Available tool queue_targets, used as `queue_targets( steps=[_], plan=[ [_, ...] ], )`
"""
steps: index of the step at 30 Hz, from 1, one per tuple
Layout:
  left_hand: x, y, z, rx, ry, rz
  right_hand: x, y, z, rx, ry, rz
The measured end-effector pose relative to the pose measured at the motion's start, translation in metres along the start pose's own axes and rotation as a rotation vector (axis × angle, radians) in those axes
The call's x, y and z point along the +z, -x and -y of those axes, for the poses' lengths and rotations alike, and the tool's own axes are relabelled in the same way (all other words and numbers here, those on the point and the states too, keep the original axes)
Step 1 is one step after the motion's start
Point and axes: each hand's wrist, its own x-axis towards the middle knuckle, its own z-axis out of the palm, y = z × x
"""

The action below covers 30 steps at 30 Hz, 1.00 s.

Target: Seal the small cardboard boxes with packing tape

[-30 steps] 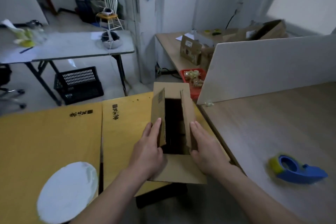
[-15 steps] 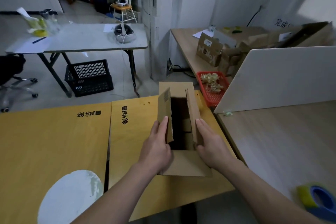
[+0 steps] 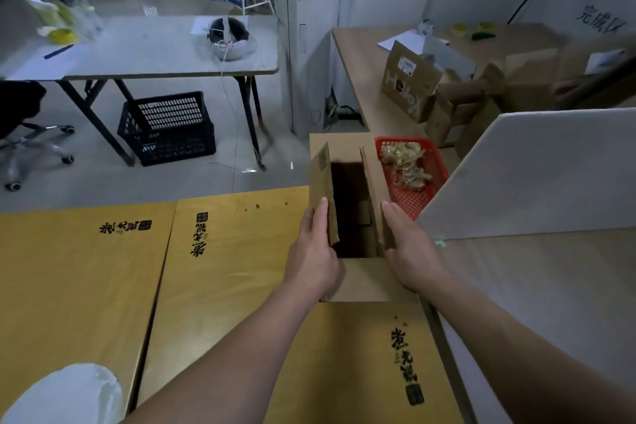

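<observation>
Right, flap-folding step, no tape on yet. Small cardboard box sits at frame centre, on the far right part of the yellow tabletop, top open and interior dark. Left hand lies flat on the outside of the left side flap, fingers straight, not curled round anything. Right hand does the same on the right side flap, fingers straight against the card. Both side flaps stand roughly upright. The near end flap lies flat toward the person and the far one tips away.

Next move, my read: press both side flaps inward until the edges meet, and sort out the end flaps so the top lies flat. One hand then pins the seam. No tape roll in view, so the other hand has to go find it. Red basket sits just right of the box, so keep clear.
</observation>
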Motion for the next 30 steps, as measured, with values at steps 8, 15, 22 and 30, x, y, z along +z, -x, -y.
queue_targets(
  steps=[8, 15, 22, 30],
  plan=[
    [0.024, -0.032, -0.010, -0.052, -0.035, 0.016, -0.001, -0.028, -0.024, 0.032, -0.067, 0.001],
    [0.018, -0.033, -0.015, -0.053, -0.032, 0.010, -0.006, -0.039, -0.025, 0.030, -0.087, 0.002],
    [0.000, -0.017, -0.014, 0.055, -0.151, -0.014, -0.017, -0.018, -0.018, 0.059, -0.093, -0.015],
    [-0.016, 0.033, -0.007, 0.258, -0.307, -0.072, -0.029, 0.060, 0.003, 0.076, -0.177, -0.208]
  ],
)
